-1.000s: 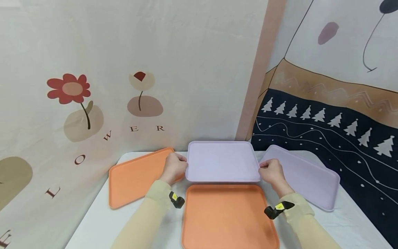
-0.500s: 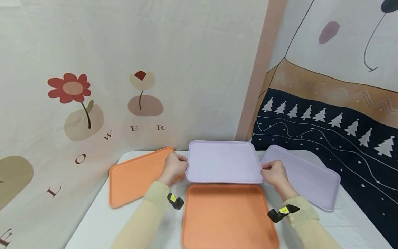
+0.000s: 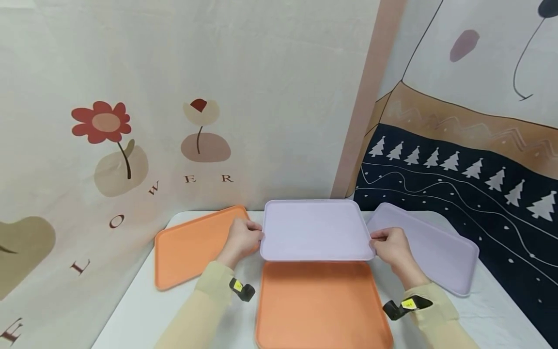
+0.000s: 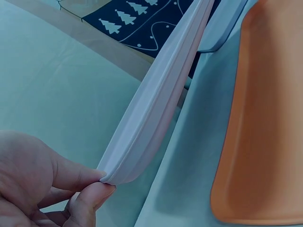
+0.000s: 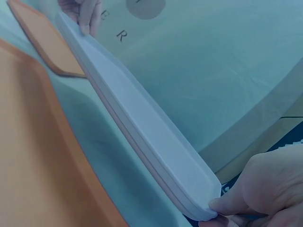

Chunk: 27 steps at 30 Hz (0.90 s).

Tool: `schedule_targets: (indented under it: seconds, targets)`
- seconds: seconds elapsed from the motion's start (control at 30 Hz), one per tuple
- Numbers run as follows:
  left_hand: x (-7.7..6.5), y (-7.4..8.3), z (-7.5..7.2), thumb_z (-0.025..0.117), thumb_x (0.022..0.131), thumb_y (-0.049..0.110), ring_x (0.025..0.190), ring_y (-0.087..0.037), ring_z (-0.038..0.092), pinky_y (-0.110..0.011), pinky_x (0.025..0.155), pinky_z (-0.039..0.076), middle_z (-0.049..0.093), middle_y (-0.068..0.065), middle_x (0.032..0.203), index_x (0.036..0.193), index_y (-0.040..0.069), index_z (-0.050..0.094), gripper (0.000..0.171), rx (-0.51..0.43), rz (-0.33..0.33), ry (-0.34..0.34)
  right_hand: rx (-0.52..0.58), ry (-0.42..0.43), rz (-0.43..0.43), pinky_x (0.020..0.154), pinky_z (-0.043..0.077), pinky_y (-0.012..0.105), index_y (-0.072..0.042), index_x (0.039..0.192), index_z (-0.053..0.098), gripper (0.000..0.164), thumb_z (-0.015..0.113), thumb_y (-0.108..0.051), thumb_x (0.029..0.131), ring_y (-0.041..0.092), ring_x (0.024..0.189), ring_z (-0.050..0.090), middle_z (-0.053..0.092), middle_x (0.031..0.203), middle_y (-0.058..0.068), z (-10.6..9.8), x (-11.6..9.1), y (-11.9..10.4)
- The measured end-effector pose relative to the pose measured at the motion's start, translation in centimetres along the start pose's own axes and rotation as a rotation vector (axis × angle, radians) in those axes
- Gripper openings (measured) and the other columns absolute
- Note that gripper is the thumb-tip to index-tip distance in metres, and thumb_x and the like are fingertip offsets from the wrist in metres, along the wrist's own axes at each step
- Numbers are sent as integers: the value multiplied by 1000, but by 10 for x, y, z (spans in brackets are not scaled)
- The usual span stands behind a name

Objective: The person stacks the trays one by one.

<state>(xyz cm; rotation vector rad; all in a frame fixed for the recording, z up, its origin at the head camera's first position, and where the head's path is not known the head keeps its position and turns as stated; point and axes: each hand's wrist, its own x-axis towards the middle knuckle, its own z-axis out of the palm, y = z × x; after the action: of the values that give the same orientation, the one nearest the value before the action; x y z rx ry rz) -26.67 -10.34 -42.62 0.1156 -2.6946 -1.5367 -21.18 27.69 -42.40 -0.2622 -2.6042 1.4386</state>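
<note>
A lilac rectangular tray (image 3: 318,230) is held up between both hands, its far side tilted upward. My left hand (image 3: 241,238) pinches its left edge; in the left wrist view the thumb and index finger (image 4: 78,174) meet on the rim. At the opposite edge, my right hand (image 3: 394,249) grips the tray between thumb and fingers, near a corner in the right wrist view. Both wrist views show a gap between the raised tray and the white tabletop, with a pinkish band along its lower side (image 5: 142,158). A larger orange tray (image 3: 324,305) lies flat in front of it.
Behind my left hand, a second orange tray (image 3: 192,247) lies at an angle on the white table (image 3: 139,300). Another lilac tray (image 3: 429,249) lies slanted at the right. A printed cloth backdrop (image 3: 283,97) rises behind the table's back edge.
The held lilac tray has come slightly nearer and lower, and its near edge now meets the front orange tray's far edge in the head view. My right hand has shifted rightward and down with it.
</note>
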Motion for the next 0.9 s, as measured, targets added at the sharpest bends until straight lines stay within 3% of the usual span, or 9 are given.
schedule_targets:
  seconds: [0.2, 0.33, 0.63, 0.9]
  targets:
    - [-9, 1, -2, 73, 88, -2, 81, -23, 64, -28, 61, 56, 71, -13, 93, 96, -4, 79, 10, -40, -23, -19, 15, -14, 10, 57, 54, 26, 18, 106, 69, 18, 65, 8, 91, 22, 73, 60, 67, 89, 20, -3, -7, -2]
    - [-14, 1, -4, 72, 87, -3, 78, -22, 64, -28, 60, 57, 71, -13, 90, 95, -5, 78, 11, -47, 4, -15, 28, -24, 11, 58, 55, 25, 19, 106, 69, 19, 65, 9, 91, 24, 75, 62, 67, 91, 20, -5, -12, -2]
    - [-25, 2, -7, 71, 90, -7, 76, -20, 68, -32, 68, 63, 70, -14, 89, 96, -6, 76, 8, -98, -12, -24, 60, -51, 21, 66, 62, 32, 20, 108, 68, 19, 65, 10, 92, 25, 79, 65, 67, 93, 21, -9, -21, -3]
    - [-35, 1, -10, 71, 91, -6, 79, -22, 68, -33, 70, 62, 70, -13, 93, 98, -5, 77, 9, -73, -13, -19, 57, -53, 17, 64, 60, 26, 19, 110, 68, 20, 66, 9, 93, 25, 80, 64, 67, 93, 20, -10, -29, 2]
